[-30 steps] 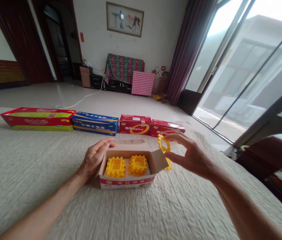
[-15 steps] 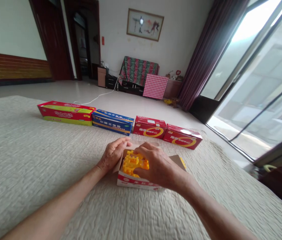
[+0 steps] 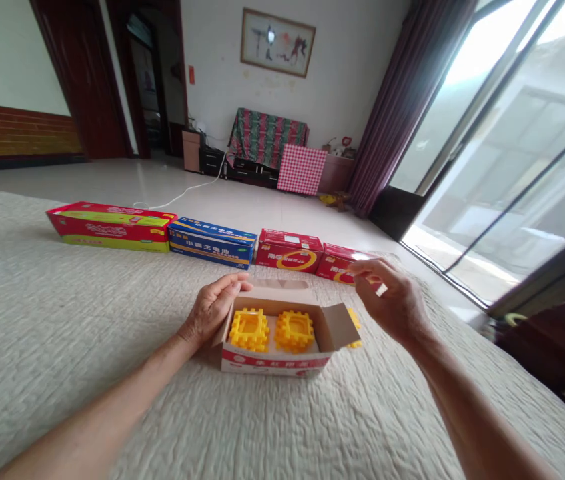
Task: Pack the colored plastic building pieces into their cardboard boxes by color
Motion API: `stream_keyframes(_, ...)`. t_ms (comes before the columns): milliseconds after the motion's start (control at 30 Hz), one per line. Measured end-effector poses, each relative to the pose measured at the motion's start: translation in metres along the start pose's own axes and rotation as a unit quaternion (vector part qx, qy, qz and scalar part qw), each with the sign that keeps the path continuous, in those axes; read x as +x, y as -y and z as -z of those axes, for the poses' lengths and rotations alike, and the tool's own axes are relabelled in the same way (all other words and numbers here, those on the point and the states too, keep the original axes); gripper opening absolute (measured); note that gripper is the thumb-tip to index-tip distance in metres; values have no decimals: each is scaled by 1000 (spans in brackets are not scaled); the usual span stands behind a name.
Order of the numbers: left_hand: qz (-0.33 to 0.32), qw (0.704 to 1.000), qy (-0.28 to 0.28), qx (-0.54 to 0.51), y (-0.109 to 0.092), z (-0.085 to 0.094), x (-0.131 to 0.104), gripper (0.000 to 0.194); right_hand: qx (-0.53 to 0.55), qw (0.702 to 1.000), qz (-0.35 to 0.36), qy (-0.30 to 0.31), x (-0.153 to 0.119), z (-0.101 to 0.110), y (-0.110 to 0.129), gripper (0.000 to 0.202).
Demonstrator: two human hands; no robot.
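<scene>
A small open cardboard box [image 3: 275, 365], white with a red band, stands on the quilted cover in front of me. Inside it two yellow toothed plastic cubes [image 3: 250, 330] sit side by side with a gap between them. My left hand [image 3: 213, 308] is at the box's back left corner, fingers curled in against the flap. Off to the right, my right hand [image 3: 395, 297] hovers above the cover, empty, thumb and fingers apart. Another yellow toothed piece [image 3: 355, 327] shows partly behind the box's right flap.
Across the back of the cover runs a row of closed boxes: a red and green one [image 3: 112, 230], a blue one [image 3: 212, 243] and two red ones [image 3: 289, 251]. Beyond are the floor, a low cabinet with draped cloths [image 3: 269, 137], and a window [image 3: 502, 153] at right.
My right hand has let go of the yellow cube in the box's left half and moved out to the right. My left hand stays at the corner. The view has shifted slightly.
</scene>
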State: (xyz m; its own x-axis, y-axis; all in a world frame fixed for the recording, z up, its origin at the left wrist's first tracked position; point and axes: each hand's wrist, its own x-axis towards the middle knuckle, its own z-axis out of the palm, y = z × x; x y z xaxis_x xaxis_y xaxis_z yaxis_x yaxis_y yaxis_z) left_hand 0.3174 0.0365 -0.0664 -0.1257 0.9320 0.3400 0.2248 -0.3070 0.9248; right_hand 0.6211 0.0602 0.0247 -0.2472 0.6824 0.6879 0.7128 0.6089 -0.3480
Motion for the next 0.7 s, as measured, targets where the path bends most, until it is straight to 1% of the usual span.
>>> stream_keyframes(67,8,1000,-2,0,1,0,0,45,7,996,-38,76,-9,2,-38,21)
stream_keyframes(133,15,1000,-4,0,2,1,0,44,8,977,-80,199,-18,3,-68,28)
stream_keyframes(200,20,1000,-6,2,2,1,-1,44,8,950,-97,298,-26,2,-84,39)
stream_keyframes(267,26,1000,-8,4,2,1,-1,45,0,932,-88,352,-29,1,-87,48)
stream_keyframes(333,33,999,-6,1,1,1,-2,46,-13,924,-70,375,-29,0,-82,52)
stream_keyframes(400,43,999,-5,-9,2,0,-2,47,-25,921,-58,384,-29,-1,-74,53)
stream_keyframes(533,56,998,-11,-19,1,0,-2,49,-69,912,-63,400,-30,-5,-60,55)
stream_keyframes(600,54,998,-10,-11,-1,0,-2,50,-98,906,-63,408,-31,-7,-54,50)
stream_keyframes(700,50,999,-6,1,-3,1,-2,49,-113,901,-53,415,-32,-10,-49,40)
